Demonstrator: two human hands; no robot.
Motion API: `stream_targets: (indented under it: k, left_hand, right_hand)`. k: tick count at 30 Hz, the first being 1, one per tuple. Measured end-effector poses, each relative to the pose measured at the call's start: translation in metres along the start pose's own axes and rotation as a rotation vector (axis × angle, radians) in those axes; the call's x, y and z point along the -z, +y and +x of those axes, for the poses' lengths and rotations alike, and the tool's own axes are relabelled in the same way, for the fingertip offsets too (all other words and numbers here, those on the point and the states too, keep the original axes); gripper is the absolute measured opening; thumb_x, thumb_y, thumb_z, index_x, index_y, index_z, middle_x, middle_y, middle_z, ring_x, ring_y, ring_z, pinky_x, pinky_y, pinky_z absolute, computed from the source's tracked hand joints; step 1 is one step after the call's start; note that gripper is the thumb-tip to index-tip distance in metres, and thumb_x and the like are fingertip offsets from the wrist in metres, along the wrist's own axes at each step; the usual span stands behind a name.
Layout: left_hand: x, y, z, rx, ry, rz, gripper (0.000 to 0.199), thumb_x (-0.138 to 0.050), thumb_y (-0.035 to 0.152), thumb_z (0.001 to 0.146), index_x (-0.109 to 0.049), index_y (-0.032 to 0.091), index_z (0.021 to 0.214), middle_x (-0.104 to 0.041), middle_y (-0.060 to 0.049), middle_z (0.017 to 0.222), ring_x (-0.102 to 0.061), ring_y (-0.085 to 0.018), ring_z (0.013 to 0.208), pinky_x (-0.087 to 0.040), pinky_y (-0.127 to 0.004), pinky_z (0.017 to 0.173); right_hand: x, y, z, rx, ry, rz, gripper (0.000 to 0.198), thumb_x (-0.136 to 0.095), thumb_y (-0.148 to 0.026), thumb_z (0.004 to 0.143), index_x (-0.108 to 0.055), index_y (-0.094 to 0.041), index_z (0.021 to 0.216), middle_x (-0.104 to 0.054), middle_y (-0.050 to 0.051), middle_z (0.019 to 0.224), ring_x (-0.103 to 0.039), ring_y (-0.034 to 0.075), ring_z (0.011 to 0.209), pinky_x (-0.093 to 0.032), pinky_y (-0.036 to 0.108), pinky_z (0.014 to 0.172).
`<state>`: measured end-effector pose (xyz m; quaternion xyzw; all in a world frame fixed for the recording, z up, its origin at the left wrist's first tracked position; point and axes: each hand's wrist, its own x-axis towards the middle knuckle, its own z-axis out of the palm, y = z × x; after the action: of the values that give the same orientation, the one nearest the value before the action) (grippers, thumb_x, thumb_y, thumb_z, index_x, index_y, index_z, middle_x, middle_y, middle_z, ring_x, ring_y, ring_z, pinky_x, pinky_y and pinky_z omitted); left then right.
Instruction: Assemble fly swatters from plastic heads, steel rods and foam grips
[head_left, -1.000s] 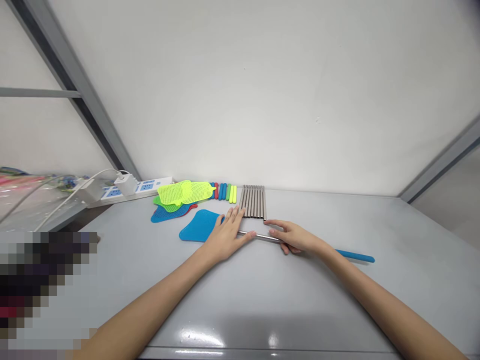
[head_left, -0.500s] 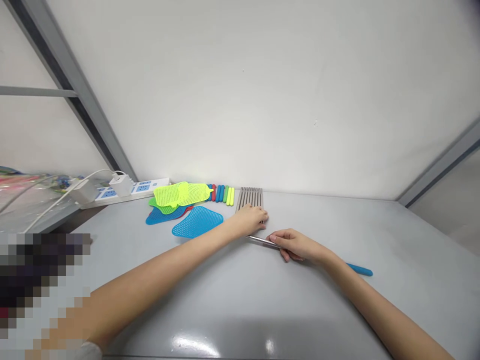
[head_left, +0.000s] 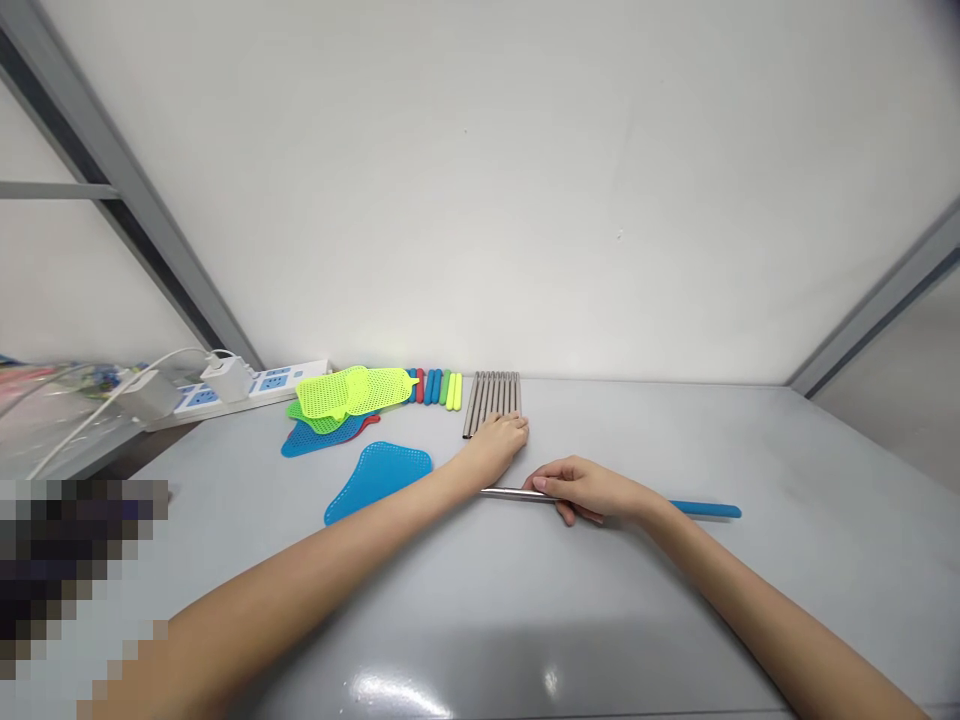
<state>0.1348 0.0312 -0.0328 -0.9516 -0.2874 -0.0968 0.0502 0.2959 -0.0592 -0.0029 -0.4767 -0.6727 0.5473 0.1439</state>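
My right hand (head_left: 581, 488) pinches the metal shaft of a blue fly swatter, whose blue handle (head_left: 705, 510) sticks out to the right beyond my wrist. The shaft (head_left: 504, 493) runs left and passes behind my left forearm. On the forearm's other side lies a blue perforated swatter head (head_left: 379, 478), so the join is hidden. My left hand (head_left: 501, 445) is over the near ends of a row of metal tubes (head_left: 496, 395), fingers curled down on them; its thumb is hidden.
Left of the tubes lie several coloured handles (head_left: 435, 387). Further left, yellow-green swatter heads (head_left: 352, 392) overlap a blue head (head_left: 322, 437). A white power strip (head_left: 277, 380) with plugged-in chargers (head_left: 227, 380) and cables stands at the back left, against the wall (head_left: 480, 200).
The swatter has turned nearly level, its blue head swinging nearer to me and its handle slightly away. My left hand has shifted slightly left. The view has moved a little to the right.
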Motion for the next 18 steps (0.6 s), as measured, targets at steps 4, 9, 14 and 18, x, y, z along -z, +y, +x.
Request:
stream_targets:
  k: [4,9,14,18]
  left_hand:
    - [0.0011,-0.0015,0.0013,0.006,0.021,-0.009,0.029,-0.033,0.007,0.08,-0.055,0.014,0.098,-0.054,-0.009,0.108,-0.043,-0.019,0.109,-0.033,-0.032,0.088]
    - [0.001,-0.0019,0.0016,0.015,0.035,-0.012,0.031,-0.035,0.003,0.076,-0.056,0.013,0.096,-0.056,-0.008,0.103,-0.046,-0.019,0.102,-0.035,-0.031,0.086]
    - [0.0001,-0.0015,0.0026,0.035,0.046,-0.009,0.033,-0.036,0.002,0.073,-0.056,0.013,0.095,-0.057,-0.009,0.101,-0.048,-0.02,0.097,-0.035,-0.034,0.082]
    - [0.0005,-0.0016,0.0031,0.046,0.054,-0.016,0.032,-0.037,0.002,0.071,-0.058,0.016,0.092,-0.057,-0.007,0.101,-0.048,-0.02,0.099,-0.033,-0.035,0.084]
  right_hand:
    - [-0.0011,0.0,-0.0008,-0.009,0.017,-0.006,0.039,-0.039,-0.045,0.081,-0.057,-0.015,0.099,-0.047,-0.005,0.048,-0.027,0.003,0.03,-0.022,0.016,0.031]
    - [-0.0012,0.001,-0.0006,-0.002,0.023,-0.015,0.039,-0.039,-0.046,0.081,-0.057,-0.016,0.099,-0.049,-0.005,0.05,-0.027,0.003,0.031,-0.022,0.016,0.031]
    - [-0.0006,0.0028,0.0003,0.001,0.009,-0.01,0.039,-0.038,-0.046,0.081,-0.057,-0.016,0.097,-0.049,-0.005,0.05,-0.027,0.003,0.03,-0.022,0.016,0.031]
    - [-0.0007,0.0031,0.0003,-0.001,0.012,0.005,0.038,-0.038,-0.046,0.081,-0.056,-0.017,0.096,-0.049,-0.005,0.051,-0.026,0.003,0.031,-0.021,0.016,0.03]
